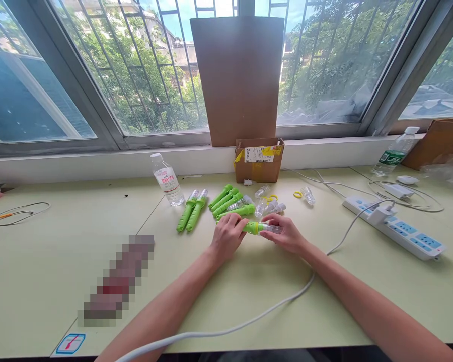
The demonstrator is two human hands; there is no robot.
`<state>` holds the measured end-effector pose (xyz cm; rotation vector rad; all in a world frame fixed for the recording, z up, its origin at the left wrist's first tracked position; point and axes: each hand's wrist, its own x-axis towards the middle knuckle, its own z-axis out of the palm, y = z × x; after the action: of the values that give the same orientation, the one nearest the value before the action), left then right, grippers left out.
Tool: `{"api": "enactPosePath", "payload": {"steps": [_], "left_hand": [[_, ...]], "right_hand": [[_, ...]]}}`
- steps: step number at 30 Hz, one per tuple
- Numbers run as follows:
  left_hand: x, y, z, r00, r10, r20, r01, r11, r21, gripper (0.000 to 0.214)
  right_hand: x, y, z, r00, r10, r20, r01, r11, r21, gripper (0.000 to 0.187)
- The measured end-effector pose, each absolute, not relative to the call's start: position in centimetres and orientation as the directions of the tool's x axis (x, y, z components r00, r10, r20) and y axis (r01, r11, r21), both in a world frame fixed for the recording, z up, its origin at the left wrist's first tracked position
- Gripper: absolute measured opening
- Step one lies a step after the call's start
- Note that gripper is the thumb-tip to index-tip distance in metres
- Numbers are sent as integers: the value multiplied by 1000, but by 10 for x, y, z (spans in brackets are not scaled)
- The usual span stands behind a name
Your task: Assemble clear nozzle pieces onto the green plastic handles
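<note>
Both my hands are on one green plastic handle (253,228) with a yellow ring and a clear ribbed tube at its right end. My left hand (228,236) wraps round the green part. My right hand (284,233) closes its fingers round the clear tube. It lies level, just above the table. Behind my hands is a pile of green handles (224,200), with clear tubes (262,191) and yellow rings (273,197) to its right. To the left, two green handles with clear tubes fitted (197,210) lie side by side.
A water bottle (168,181) and a small cardboard box (258,161) stand behind the parts. A power strip (394,229) lies right, its white cable (249,322) running under my right forearm. Another bottle (394,153) stands far right. A blurred item (119,279) lies left.
</note>
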<state>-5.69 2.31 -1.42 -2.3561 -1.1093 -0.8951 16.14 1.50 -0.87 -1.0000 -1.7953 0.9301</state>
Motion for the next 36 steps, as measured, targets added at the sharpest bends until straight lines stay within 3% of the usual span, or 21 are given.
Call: {"api": "enactPosePath", "payload": {"steps": [9, 17, 29, 36], "left_hand": [[-58, 23, -12, 412, 670, 618, 856, -516, -11, 24], [-58, 21, -7, 531, 634, 562, 771, -637, -10, 31], [-59, 22, -14, 543, 600, 587, 790, -603, -113, 25], [-57, 20, -7, 528, 616, 584, 773, -633, -31, 16]], "right_hand": [[159, 13, -4, -355, 823, 444, 345, 557, -756, 30], [166, 17, -8, -337, 831, 443, 368, 549, -750, 35], [164, 13, -3, -382, 834, 399, 356, 531, -769, 34], [162, 13, -4, -393, 819, 417, 358, 555, -751, 35]]}}
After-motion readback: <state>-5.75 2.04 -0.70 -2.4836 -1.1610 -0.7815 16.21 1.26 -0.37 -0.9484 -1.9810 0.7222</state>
